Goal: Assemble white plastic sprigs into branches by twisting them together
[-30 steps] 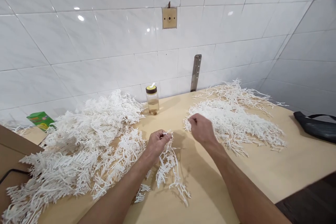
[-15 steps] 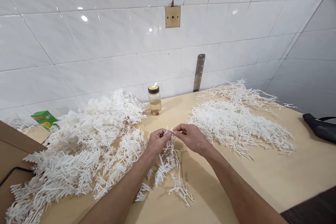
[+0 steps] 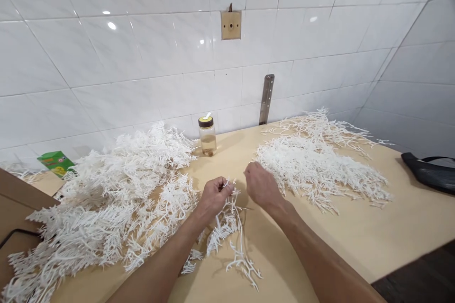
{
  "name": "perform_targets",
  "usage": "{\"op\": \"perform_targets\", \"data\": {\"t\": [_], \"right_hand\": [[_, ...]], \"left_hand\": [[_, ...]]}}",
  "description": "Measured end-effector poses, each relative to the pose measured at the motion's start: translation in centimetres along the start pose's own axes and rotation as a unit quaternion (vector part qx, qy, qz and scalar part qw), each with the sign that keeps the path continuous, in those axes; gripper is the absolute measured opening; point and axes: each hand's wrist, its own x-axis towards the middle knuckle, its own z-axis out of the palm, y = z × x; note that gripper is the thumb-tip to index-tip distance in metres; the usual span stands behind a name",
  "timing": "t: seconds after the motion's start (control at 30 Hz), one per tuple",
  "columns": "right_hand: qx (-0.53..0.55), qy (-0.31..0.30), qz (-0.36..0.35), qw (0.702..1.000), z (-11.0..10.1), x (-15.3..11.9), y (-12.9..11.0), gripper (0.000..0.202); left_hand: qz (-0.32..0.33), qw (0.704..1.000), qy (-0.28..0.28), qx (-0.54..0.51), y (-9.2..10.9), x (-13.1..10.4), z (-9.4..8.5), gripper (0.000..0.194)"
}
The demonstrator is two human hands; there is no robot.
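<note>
My left hand is closed, thumb and fingers pinching the top of a white branching plastic sprig. Its thin forked stems hang down to the tabletop below. Off to the right, apart from the sprig, my right hand has its fingers curled in, and whatever they may hold is hidden. Left of my hands lies a big tangled heap of white feathery sprigs. On the other side, close to my right hand, a flatter pile of white branching pieces is spread out.
A lidded jar of pale liquid stands beyond my hands on the tan tabletop. Against the tiled wall leans a perforated metal strip. A green box and a cardboard box are at left, a black bag at right.
My right hand has drawn away to the right from the sprig and its fingers have curled in. The left hand still pinches the sprig.
</note>
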Motion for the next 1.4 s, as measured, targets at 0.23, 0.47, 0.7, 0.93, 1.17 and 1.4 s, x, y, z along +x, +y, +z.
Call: {"op": "perform_targets", "data": {"t": [0.23,0.47,0.7,0.93,1.17,1.4], "right_hand": [[0.097,0.075,0.108,0.987,-0.9,1.0,3.3,0.019],[0.440,-0.196,0.064,0.874,-0.3,-0.1,-0.4,0.038],[0.418,-0.193,0.079,0.884,0.3,-0.2,-0.5,0.032],[0.349,-0.158,0.043,0.923,0.4,-0.5,-0.6,0.026],[0.198,-0.082,-0.040,0.976,0.9,-1.4,-1.1,0.015],[0.116,-0.039,-0.142,0.982,2.9,-2.1,-1.0,0.019]], "left_hand": [[-0.095,0.985,-0.024,-0.141,1.3,-0.1,-0.2,0.041],[-0.076,0.983,-0.014,-0.166,1.4,0.0,-0.2,0.044],[-0.013,0.992,0.049,-0.114,0.6,0.4,-0.1,0.040],[0.026,0.998,0.058,0.028,0.5,0.5,-0.3,0.029],[-0.013,0.991,0.037,0.130,-0.1,0.5,-0.3,0.025],[0.036,0.975,0.075,0.204,-0.7,0.7,0.2,0.022]]}}
